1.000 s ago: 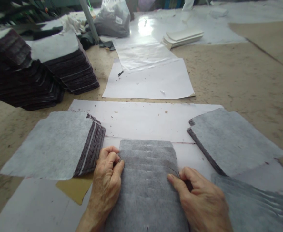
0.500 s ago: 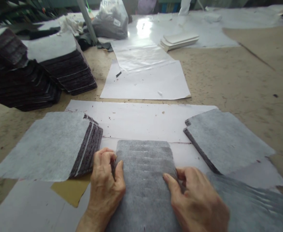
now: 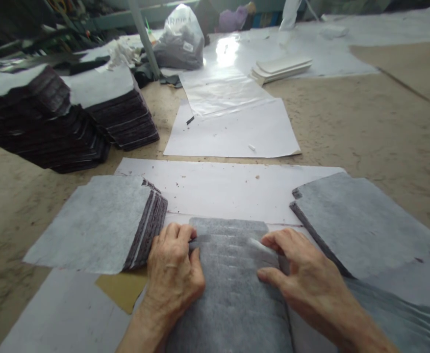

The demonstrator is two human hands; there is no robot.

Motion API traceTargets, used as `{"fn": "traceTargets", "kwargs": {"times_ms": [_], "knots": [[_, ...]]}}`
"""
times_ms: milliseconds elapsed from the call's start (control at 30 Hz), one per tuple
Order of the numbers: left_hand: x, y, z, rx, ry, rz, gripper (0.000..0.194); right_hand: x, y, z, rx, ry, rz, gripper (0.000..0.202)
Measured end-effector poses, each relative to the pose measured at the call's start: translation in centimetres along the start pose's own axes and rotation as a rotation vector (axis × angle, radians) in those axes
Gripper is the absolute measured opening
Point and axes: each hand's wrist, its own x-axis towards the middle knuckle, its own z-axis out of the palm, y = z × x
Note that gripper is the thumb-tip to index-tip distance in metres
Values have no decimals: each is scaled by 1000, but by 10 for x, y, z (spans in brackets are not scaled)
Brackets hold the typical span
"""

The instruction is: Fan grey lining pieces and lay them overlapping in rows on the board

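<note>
In front of me lies a grey felt-like sheet (image 3: 233, 284) with rounded far corners and several shiny cross lines. My left hand (image 3: 176, 267) is closed on its left edge, the thumb on top and the fingers curled at the side. Over the right edge, my right hand (image 3: 295, 264) has thumb and forefinger apart, their tips at the sheet's surface; I see nothing gripped between them. A stack of cut grey pieces (image 3: 86, 220) with dark edges stands left of my left hand. A lower stack of like pieces (image 3: 369, 215) lies to the right.
Tall stacks of dark layered pieces (image 3: 122, 115) stand at the back left. White paper (image 3: 233, 132) lies beyond the sheet. A tan scrap (image 3: 121, 289) is near my left wrist. Farther back are a plastic bag (image 3: 183, 41), a metal pole (image 3: 144, 39) and white strips (image 3: 281, 68).
My right hand has loosened, its thumb and forefinger spreading, and shifted a little up along the sheet's right edge. My left hand stays on the left edge. The whole view has shifted slightly.
</note>
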Motion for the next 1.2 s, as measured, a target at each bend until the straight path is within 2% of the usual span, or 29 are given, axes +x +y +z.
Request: {"fn": "traceTargets", "kwargs": {"times_ms": [133,300,500,867,1033,1200], "knots": [[-8,1,0,79,35,-90,3,-8,-4,5,-30,42,169,13],[-21,-1,6,63,138,-123,13,-30,-4,14,25,105,326,30],[-20,-4,13,62,182,-103,19,-32,-7,22,15,249,333,36],[-16,-7,15,-83,92,-108,20,-27,-14,18,37,216,402,34],[-15,-6,13,-69,35,-133,21,-27,-13,18,6,220,378,32],[-14,-7,14,-85,27,-119,21,-26,-11,20,-13,241,353,31]]}}
